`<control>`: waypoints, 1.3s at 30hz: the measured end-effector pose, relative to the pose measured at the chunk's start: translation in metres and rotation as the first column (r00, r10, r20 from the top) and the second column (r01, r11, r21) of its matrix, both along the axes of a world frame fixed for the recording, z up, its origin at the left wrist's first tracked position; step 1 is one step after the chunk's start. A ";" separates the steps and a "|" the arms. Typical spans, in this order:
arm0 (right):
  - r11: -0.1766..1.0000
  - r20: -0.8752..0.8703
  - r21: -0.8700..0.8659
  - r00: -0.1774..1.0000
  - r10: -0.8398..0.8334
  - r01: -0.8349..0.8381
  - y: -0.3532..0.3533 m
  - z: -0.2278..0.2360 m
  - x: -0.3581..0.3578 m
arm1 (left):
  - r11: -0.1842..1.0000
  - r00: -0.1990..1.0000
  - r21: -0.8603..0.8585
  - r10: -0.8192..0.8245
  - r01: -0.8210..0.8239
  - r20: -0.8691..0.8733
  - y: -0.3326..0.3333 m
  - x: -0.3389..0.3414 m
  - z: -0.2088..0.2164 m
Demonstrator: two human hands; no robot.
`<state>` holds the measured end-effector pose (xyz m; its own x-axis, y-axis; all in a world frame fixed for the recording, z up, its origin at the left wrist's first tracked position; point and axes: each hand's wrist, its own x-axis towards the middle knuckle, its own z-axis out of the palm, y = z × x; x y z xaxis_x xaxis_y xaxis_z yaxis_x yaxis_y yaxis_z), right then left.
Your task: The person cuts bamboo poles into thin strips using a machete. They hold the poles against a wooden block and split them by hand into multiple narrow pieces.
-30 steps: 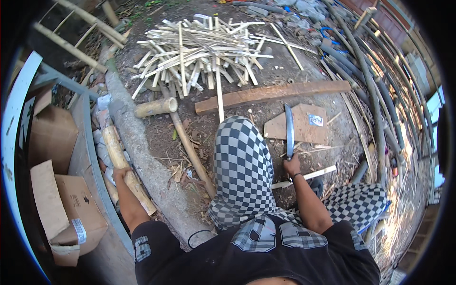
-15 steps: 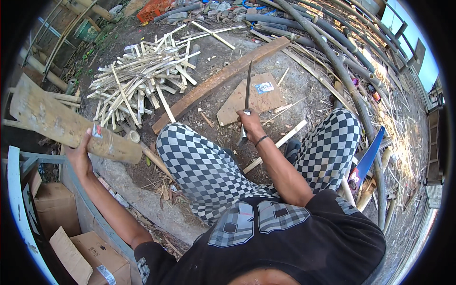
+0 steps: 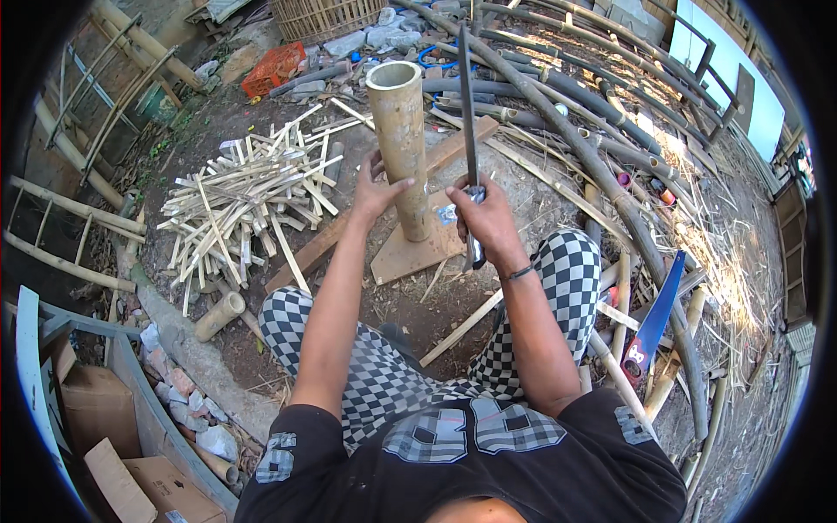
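Note:
A thick bamboo section (image 3: 397,118), hollow at its top end, stands nearly upright on a flat wooden board (image 3: 397,263) in front of me. My left hand (image 3: 377,188) is wrapped round its left side, thumb across the front. To the right of the bamboo, my right hand (image 3: 490,223) grips the handle of a machete (image 3: 469,113). Its long blade points up and away, apart from the bamboo. A sticker on the board shows partly behind the bamboo and my right hand.
A heap of split bamboo sticks (image 3: 235,209) lies left, beside a brown plank (image 3: 305,260). A short bamboo piece (image 3: 220,316) rests near my left knee. A blue handsaw (image 3: 656,318) and long poles (image 3: 602,179) lie right. Cardboard boxes (image 3: 96,410) sit lower left.
My left hand has brought the bamboo section from the far left to the middle and stood it on the board. The machete has shifted slightly right, its blade still raised.

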<state>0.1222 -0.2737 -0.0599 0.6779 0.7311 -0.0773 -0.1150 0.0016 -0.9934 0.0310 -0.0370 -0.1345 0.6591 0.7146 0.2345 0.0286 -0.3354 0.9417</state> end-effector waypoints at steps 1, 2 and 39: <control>0.996 0.042 -0.044 0.996 0.078 -0.076 -0.003 -0.014 0.006 | 0.999 0.999 0.030 -0.024 0.023 0.033 -0.010 0.001 -0.012; 0.989 0.065 -0.114 0.992 0.105 -0.097 -0.005 -0.026 0.006 | 0.997 0.997 0.056 -0.050 0.046 0.064 -0.016 0.005 -0.018; 0.996 0.771 -0.037 0.637 -0.023 0.080 0.005 0.054 -0.034 | 0.946 0.976 0.245 0.198 -0.214 0.089 -0.062 0.011 0.041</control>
